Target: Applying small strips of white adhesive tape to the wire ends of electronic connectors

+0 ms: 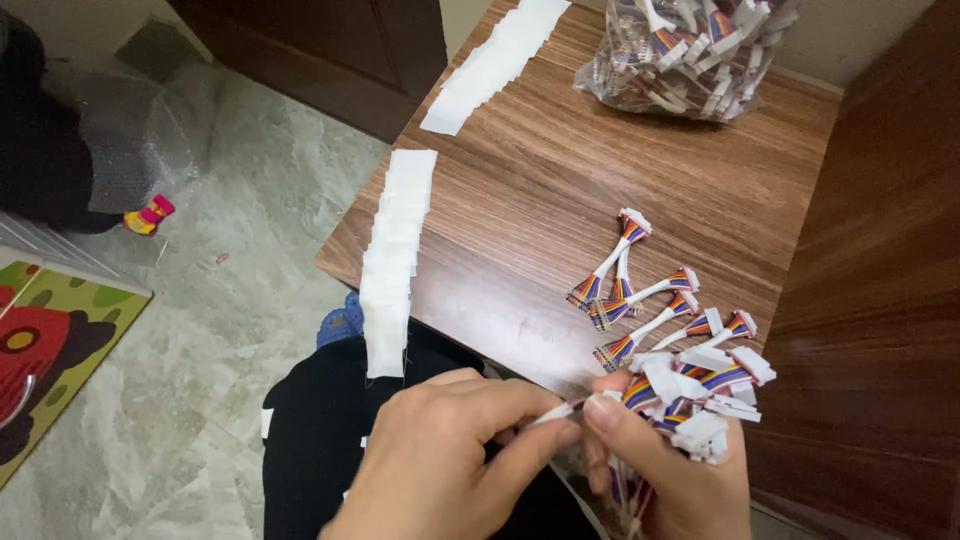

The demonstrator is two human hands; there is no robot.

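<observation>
A brown wooden table (560, 170) is seen. On it are laid two rows of white paper strips (395, 255) (497, 62), a clear bag of cable pieces (690, 50), and several loose rainbow-coloured wire leads (640, 300).

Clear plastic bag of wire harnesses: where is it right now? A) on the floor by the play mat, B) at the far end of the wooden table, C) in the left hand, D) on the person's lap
B: the clear plastic bag sits at the far end of the wooden table, well apart from the left hand and the right hand, which holds a bundle of harnesses.
</observation>
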